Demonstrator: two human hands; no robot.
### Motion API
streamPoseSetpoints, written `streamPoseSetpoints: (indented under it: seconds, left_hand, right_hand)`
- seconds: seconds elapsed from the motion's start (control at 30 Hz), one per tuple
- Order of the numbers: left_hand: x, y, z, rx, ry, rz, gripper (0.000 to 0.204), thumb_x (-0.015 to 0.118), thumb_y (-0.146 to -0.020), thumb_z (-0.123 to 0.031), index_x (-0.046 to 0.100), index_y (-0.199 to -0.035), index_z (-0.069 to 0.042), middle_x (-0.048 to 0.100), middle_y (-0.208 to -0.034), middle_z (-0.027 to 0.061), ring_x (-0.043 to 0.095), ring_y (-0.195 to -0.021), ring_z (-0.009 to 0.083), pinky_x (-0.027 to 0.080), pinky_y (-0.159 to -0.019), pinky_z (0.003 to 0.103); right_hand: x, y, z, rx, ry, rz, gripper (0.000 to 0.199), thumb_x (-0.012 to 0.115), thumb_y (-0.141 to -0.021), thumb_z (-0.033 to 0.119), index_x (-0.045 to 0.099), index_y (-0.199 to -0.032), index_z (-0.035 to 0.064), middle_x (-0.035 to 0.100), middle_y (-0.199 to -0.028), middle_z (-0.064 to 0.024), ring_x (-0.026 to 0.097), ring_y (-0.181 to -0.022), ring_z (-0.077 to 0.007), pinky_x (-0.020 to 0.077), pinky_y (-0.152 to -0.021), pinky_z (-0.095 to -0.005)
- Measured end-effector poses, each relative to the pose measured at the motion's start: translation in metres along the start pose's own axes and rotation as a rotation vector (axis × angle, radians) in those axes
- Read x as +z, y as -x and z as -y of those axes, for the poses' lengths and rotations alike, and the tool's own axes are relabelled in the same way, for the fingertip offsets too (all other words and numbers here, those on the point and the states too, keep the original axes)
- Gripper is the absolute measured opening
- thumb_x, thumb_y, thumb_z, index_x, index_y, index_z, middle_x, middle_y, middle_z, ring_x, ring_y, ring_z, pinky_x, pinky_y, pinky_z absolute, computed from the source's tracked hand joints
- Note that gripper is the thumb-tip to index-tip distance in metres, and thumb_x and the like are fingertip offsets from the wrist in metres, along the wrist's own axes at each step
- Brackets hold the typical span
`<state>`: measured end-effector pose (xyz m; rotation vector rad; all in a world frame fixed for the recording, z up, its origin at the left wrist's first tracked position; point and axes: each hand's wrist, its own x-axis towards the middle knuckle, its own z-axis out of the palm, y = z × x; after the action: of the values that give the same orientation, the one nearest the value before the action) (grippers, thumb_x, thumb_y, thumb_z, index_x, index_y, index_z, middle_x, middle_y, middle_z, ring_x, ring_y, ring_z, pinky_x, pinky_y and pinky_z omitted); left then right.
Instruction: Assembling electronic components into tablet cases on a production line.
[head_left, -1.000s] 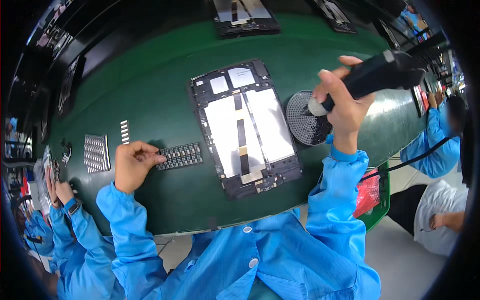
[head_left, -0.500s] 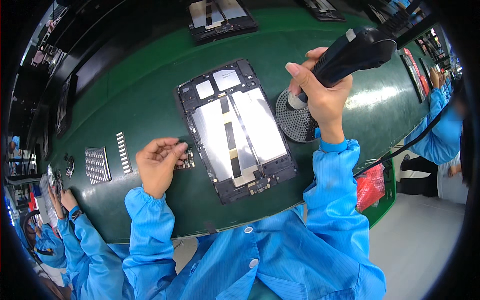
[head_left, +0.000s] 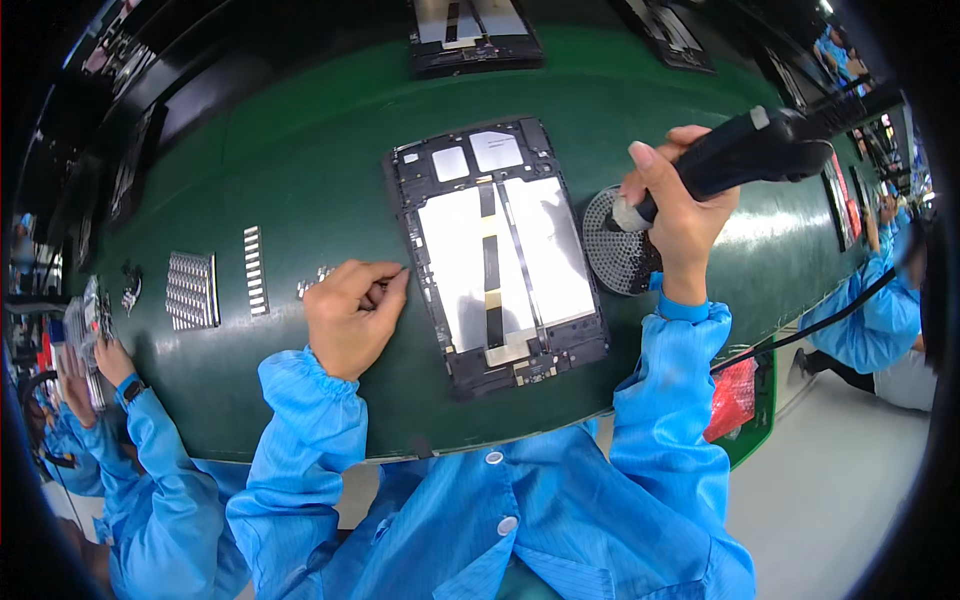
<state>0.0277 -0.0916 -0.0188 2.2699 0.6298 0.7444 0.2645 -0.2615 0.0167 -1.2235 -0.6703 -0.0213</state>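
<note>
Right hand (head_left: 680,215) gripping screwdriver (head_left: 745,150)

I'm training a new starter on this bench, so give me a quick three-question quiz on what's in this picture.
1. True or false: the right hand holds the black electric screwdriver with its tip over the round perforated screw tray.
2. Which side of the opened tablet does the left hand rest at? A) its left edge B) its top edge C) on its middle
3. Fill in: the strips of small metal parts lie on the ____ conveyor mat.

Key:
1. True.
2. A: the pinched fingertips meet the tablet's left edge.
3. Green.
</note>
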Motion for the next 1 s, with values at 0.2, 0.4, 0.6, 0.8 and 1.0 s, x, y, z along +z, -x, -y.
streamPoseSetpoints:
  seconds: [0.2, 0.4, 0.6, 0.8, 1.0]
  left_hand:
    - [-0.003, 0.004, 0.009, 0.055, -0.013, 0.024, 0.011, 0.072, -0.069, 0.001, 0.068, -0.079, -0.001, 0.063, -0.069, 0.0094, 0.059, -0.051, 0.0155, 0.046, -0.047, 0.026]
    - [-0.002, 0.009, 0.014, 0.232, -0.106, 0.081, 0.014, 0.069, -0.067, -0.005, 0.065, -0.08, -0.006, 0.057, -0.07, 0.0078, 0.061, -0.064, 0.0268, 0.05, -0.054, 0.036]
    - [0.01, 0.01, 0.01, 0.326, -0.014, 0.102, 0.019, 0.07, -0.065, 0.0, 0.065, -0.083, -0.004, 0.055, -0.073, 0.0088, 0.059, -0.062, 0.0271, 0.049, -0.054, 0.036]
    - [0.008, 0.014, 0.02, 0.258, 0.149, 0.086, 0.019, 0.07, -0.067, 0.0, 0.065, -0.085, -0.002, 0.056, -0.074, 0.0089, 0.06, -0.065, 0.0276, 0.05, -0.058, 0.036]
    - [0.007, 0.015, 0.021, 0.251, 0.153, 0.172, 0.019, 0.068, -0.069, -0.001, 0.064, -0.087, -0.002, 0.056, -0.079, 0.0084, 0.06, -0.071, 0.0268, 0.051, -0.062, 0.036]
  right_hand:
    - [0.001, 0.0, -0.002, -0.021, 0.006, 0.032, 0.03, 0.071, -0.074, -0.008, 0.052, -0.097, -0.0024, 0.06, -0.065, -0.007, 0.058, -0.051, -0.0137, 0.0457, -0.049, -0.0247]
    - [0.018, 0.002, 0.016, 0.008, 0.052, -0.046, 0.034, 0.069, -0.074, -0.007, 0.052, -0.103, 0.0, 0.058, -0.063, -0.0069, 0.056, -0.05, -0.0155, 0.0473, -0.051, -0.0293]
    - [0.077, 0.0, 0.042, -0.066, -0.215, 0.275, 0.039, 0.064, -0.08, 0.0, 0.047, -0.115, 0.0012, 0.056, -0.064, -0.0088, 0.055, -0.049, -0.0173, 0.0494, -0.051, -0.0326]
    - [0.155, 0.007, 0.015, 0.011, -0.248, 0.452, 0.038, 0.069, -0.076, -0.009, 0.049, -0.106, -0.0008, 0.059, -0.061, -0.0097, 0.057, -0.049, -0.0156, 0.0472, -0.048, -0.0262]
    - [0.16, 0.01, 0.007, 0.043, -0.22, 0.447, 0.037, 0.068, -0.076, -0.009, 0.048, -0.107, -0.0019, 0.059, -0.061, -0.0105, 0.057, -0.049, -0.0157, 0.0483, -0.049, -0.0271]
